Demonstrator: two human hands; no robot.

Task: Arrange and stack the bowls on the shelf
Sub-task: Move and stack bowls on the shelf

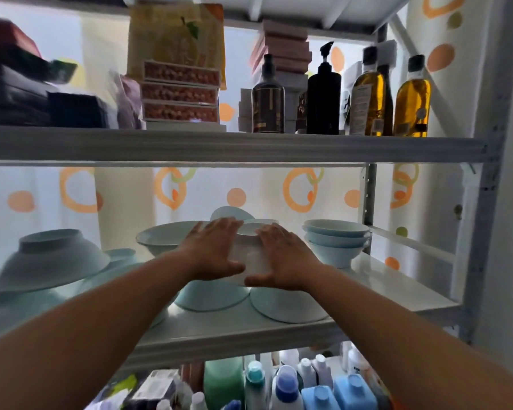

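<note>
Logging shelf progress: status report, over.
Left hand, right hand flat against white bowl sides. Overturned bowls just below it. Bowl stack clear, to the right.

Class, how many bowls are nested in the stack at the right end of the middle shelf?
3: the top bowl, the middle bowl nested beneath it, and the bottom bowl standing on the shelf. More could sit hidden inside.
</note>
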